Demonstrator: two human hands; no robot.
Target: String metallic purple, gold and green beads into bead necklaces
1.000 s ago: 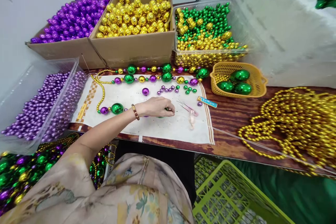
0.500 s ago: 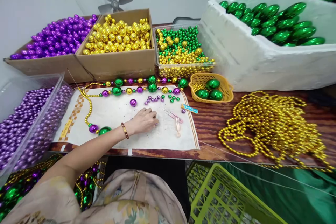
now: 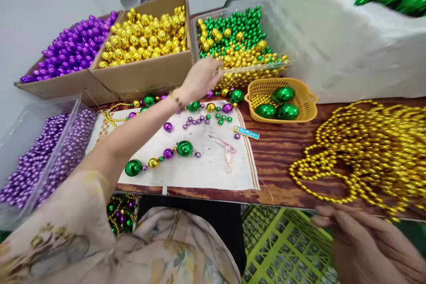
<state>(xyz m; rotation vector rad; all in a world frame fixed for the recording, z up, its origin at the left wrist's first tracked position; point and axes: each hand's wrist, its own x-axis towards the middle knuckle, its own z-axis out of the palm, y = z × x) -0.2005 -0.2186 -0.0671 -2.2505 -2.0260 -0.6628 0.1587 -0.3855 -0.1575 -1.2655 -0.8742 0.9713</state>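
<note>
My left hand (image 3: 204, 75) reaches over the front rim of a clear plastic bin (image 3: 229, 70), its bent fingers at the gold beads (image 3: 246, 58); blur hides whether they grip any. Green beads (image 3: 229, 24) fill the bin's rear. At the lower right, my right hand (image 3: 369, 235) is close to the camera, thumb and fingers pressed together; what they hold is hidden. Below my left arm, a row of beads lies on the white cloth (image 3: 186, 177), with a large green bead (image 3: 184, 148), a purple bead (image 3: 168, 153) and a small purple bead (image 3: 198, 154) at its right end.
Thread snips (image 3: 222, 143) and a blue-labelled strip (image 3: 246, 132) lie near loose small beads. A yellow basket (image 3: 313, 108) holds large green beads. Gold bead strands (image 3: 372, 155) are heaped on the right. Cardboard boxes (image 3: 140, 73) and a foam box (image 3: 349, 53) stand behind.
My left hand has moved from the cloth up to the bin, uncovering the beads beneath it. My right hand has come into view at lower right. The view has shifted slightly.
</note>
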